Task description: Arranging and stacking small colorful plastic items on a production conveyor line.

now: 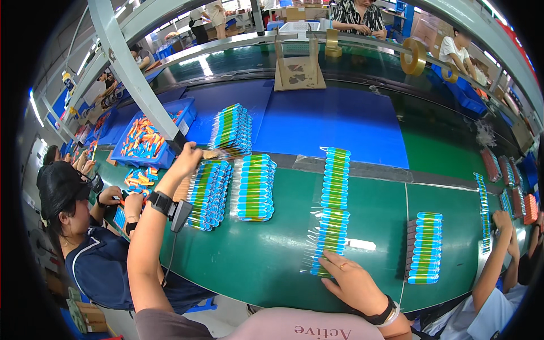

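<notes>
My right hand [354,286], a ring on one finger, rests with fingers stretched out on the near end of a row of blue-and-green pieces [330,232] with thin clear ends. A second such row [336,175] lies in line beyond it. My left hand [188,158] reaches out at the left with curled fingers, beside a blurred tan piece [211,154]; what it grips is hard to make out. Around it are layered stacks of the same rows: a far stack [232,127], a near stack [208,195] and another stack [255,187] to its right.
A white flat piece [361,245] lies by the right hand. Further right is another row [425,248] with brown edges. A blue bin [184,107] holds orange and blue pieces. A metal post [133,73] rises near my left hand. Co-workers sit on both sides.
</notes>
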`<state>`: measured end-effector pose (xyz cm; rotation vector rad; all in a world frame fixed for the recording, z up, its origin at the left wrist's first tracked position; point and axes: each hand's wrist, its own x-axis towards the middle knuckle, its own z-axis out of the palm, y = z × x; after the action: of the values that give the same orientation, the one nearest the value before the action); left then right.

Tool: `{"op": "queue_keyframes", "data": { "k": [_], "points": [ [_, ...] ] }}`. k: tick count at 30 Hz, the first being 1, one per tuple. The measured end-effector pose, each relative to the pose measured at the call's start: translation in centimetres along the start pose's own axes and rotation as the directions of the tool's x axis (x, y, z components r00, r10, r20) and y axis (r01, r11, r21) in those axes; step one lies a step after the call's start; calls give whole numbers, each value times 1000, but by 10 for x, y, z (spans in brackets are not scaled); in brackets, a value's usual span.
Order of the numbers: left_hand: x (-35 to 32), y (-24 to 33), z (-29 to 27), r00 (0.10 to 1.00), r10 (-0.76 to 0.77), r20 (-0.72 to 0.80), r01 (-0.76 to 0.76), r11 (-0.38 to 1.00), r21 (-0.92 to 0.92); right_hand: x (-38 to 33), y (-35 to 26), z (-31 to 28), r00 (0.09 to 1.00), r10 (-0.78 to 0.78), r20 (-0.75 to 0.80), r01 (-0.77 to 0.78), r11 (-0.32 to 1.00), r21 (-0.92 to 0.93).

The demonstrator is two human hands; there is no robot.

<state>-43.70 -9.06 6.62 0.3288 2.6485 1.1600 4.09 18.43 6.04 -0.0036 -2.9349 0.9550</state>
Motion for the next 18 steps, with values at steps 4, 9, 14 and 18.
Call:
{"op": "queue_keyframes", "data": {
  "k": [4,9,14,18],
  "points": [
    [-1,85,19,993,17,116,-24,998,57,1,4,-5,999,40,12,-40,999,12],
    [84,43,-2,839,-350,417,373,928,29,3,-8,-10,1000,-5,27,4,998,57],
    [93,75,35,864,-276,422,330,942,-60,6,-6,-12,998,32,53,-36,996,79],
    [108,83,27,817,-307,489,317,946,64,8,-3,-14,998,35,60,-41,993,111]
  ]
}}
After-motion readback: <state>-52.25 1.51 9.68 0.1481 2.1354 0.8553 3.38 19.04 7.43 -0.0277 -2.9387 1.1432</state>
